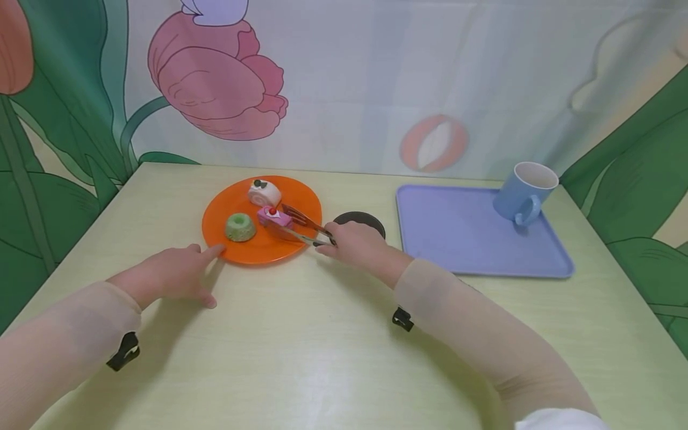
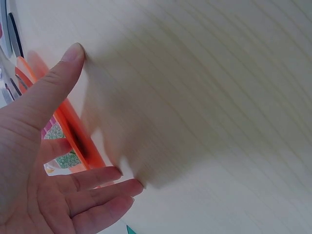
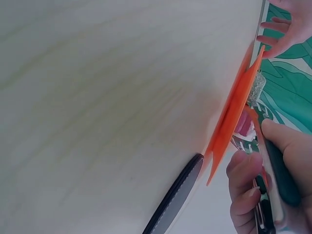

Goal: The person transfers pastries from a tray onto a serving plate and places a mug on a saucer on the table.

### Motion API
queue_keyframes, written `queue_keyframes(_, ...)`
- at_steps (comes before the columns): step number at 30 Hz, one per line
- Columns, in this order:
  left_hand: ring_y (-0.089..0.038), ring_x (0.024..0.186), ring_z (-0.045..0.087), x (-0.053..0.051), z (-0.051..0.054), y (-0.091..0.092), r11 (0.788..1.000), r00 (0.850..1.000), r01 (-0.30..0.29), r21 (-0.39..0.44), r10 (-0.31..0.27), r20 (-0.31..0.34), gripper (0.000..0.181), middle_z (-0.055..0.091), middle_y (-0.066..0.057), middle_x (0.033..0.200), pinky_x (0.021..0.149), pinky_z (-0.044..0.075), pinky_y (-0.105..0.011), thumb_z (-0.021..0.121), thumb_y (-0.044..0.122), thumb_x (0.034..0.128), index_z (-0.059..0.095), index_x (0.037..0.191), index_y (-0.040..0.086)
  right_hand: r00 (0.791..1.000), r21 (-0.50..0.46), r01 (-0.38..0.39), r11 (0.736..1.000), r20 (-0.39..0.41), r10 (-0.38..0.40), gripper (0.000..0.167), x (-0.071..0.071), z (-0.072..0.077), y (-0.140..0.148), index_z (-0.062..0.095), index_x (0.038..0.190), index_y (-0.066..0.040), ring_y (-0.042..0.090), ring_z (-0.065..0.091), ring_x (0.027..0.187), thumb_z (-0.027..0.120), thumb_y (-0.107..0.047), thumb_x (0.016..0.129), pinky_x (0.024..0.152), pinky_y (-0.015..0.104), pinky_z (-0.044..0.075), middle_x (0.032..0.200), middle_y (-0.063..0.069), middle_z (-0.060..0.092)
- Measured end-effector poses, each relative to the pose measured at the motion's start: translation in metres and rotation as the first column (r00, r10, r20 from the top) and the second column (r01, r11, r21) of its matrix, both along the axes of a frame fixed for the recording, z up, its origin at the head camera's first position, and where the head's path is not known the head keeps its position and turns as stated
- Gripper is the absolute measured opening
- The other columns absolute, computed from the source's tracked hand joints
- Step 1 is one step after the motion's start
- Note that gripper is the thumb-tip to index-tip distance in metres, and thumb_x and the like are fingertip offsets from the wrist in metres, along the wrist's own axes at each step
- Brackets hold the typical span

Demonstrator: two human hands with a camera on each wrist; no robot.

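Note:
My right hand (image 1: 365, 248) grips a pair of metal tongs (image 1: 305, 220), whose dark handles show in the right wrist view. The tongs' two arms reach either side of a pink cake slice (image 1: 275, 217) with a red cherry-like top. That slice is on an orange plate (image 1: 258, 249); whether the tips press it, I cannot tell. On the same plate sit a green ring-shaped cake (image 1: 240, 227) and a white cake roll (image 1: 264, 193). My left hand (image 1: 174, 273) has its fingers extended, and its index fingertip touches the plate's near left rim.
Partly behind my right hand lies a round black coaster (image 1: 361, 216), close to the plate. A lavender tray (image 1: 457, 230) is on the right of the table (image 1: 301, 352), with a blue mug (image 1: 520, 194) at its far right corner. A flower-patterned curtain (image 1: 344, 89) hangs behind.

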State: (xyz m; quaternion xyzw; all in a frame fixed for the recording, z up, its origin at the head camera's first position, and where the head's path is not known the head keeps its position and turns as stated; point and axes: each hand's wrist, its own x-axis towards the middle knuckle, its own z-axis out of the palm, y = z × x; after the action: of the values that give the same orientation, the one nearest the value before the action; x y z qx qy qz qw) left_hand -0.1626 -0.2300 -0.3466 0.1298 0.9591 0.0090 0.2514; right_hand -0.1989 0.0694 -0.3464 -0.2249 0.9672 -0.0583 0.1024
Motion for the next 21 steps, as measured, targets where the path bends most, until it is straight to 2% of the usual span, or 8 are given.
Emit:
queue_keyframes(10,-0.052,0.107,0.047,-0.001,0.001,0.0,1.0,1.0,0.001,0.016,-0.001,0.009,0.115,0.036,-0.038,0.131,0.087,0.039,-0.064,0.077,0.058,0.061,0.022,0.146,0.003,1.0,-0.03,0.02,0.999,-0.005,-0.02,0.047,0.001,-0.002,0.007,0.055,0.114,-0.011,0.016,0.052,0.06,0.055,-0.052,0.089,0.051,0.027,0.04,0.069,-0.001,0.055)
queue_keyframes(21,-0.052,0.108,0.046,0.0,-0.001,-0.001,1.0,1.0,-0.009,0.011,0.009,0.004,0.118,0.035,-0.038,0.132,0.087,0.039,-0.065,0.076,0.062,0.0579,0.023,0.146,0.004,0.999,-0.073,0.022,0.997,-0.024,-0.024,0.05,0.005,-0.002,0.018,0.053,0.121,-0.013,0.017,0.054,0.062,0.055,-0.051,0.089,0.055,0.028,0.042,0.072,-0.001,0.058)
